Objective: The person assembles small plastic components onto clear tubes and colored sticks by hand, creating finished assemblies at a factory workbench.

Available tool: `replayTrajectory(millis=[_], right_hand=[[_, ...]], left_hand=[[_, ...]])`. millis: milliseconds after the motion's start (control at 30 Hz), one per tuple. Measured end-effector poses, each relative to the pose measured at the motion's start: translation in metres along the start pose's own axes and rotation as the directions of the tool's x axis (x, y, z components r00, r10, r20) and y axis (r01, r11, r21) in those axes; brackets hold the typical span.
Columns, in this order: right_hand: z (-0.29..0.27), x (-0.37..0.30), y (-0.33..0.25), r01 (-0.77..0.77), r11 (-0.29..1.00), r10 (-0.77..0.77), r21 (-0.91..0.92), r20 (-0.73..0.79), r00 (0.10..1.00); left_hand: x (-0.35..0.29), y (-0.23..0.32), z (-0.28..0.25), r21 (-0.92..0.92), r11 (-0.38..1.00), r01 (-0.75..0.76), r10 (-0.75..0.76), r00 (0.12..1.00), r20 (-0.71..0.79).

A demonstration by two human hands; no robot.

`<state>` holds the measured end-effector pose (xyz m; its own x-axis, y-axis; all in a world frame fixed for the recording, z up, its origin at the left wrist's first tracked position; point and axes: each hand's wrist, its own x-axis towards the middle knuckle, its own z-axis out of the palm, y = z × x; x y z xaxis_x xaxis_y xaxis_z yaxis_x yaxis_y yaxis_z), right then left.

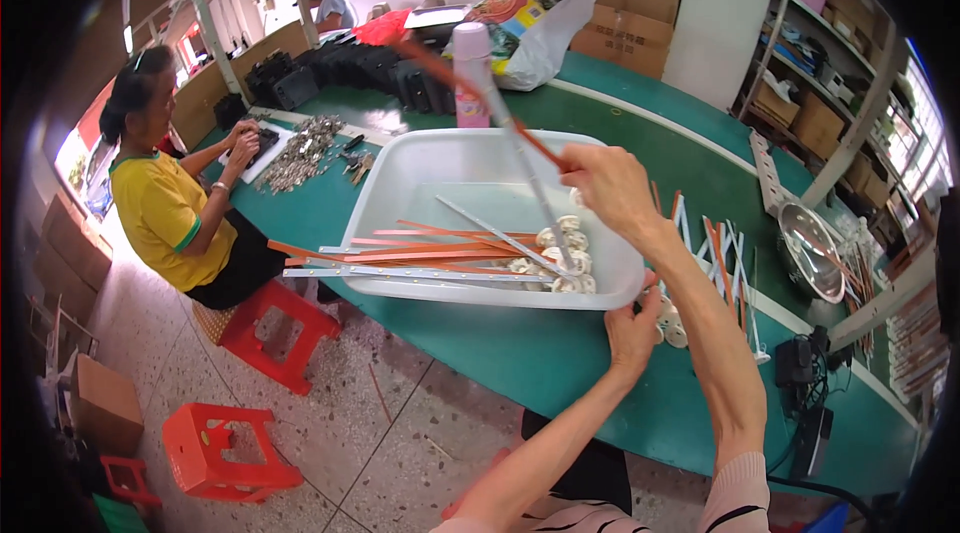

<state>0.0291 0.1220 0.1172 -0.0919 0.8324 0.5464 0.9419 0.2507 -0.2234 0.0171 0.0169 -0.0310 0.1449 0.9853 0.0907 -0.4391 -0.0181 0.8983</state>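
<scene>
My right hand (605, 188) is raised over the right side of a white plastic bin (420, 148), its fingers closed on a long orange strip (535, 141) that slants up to the left. A blurred whitish strip (535, 178) hangs from near it down into the bin. My left hand (632, 335) is low at the bin's near right corner, fingers bent beside white round spool-like pieces (676, 335); what it grips is partly hidden. Inside the bin are more white round pieces (568, 243) and several orange and white dotted strips (430, 255), some jutting over its left rim.
More strips (722, 258) lie right of the bin, near a metal bowl (810, 251) and black power adapters (797, 361). Behind stand a pink bottle (472, 73) and a plastic sack (540, 23). At left, a person in yellow (165, 213) works beside a metal-parts pile (303, 151). Red stools (225, 448) stand below.
</scene>
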Motion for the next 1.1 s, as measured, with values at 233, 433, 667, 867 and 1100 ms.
replayTrajectory(millis=[233,433,667,867,1100], right_hand=[[-0.025,-0.001,-0.060,0.335,0.918,-0.360,-0.213,-0.090,0.929],[-0.058,-0.003,-0.045,0.215,0.945,-0.286,-0.246,-0.304,0.909],[-0.087,-0.090,0.009,-0.200,0.493,0.468,0.847,-0.064,0.881],[-0.076,-0.143,0.045,-0.218,0.398,0.599,0.891,-0.072,0.798],[-0.068,-0.169,0.057,-0.218,0.355,0.655,0.909,-0.076,0.752]], left_hand=[[-0.005,0.004,-0.007,0.221,0.948,-0.230,0.215,0.972,0.091],[-0.004,0.003,-0.001,0.118,0.993,-0.032,0.019,0.994,0.107],[-0.001,0.018,-0.002,-0.184,0.981,0.067,-0.044,0.991,0.126],[-0.004,0.023,-0.001,-0.038,0.999,0.006,0.002,0.980,0.201],[-0.008,0.032,0.001,-0.016,1.000,0.001,0.002,0.983,0.183]])
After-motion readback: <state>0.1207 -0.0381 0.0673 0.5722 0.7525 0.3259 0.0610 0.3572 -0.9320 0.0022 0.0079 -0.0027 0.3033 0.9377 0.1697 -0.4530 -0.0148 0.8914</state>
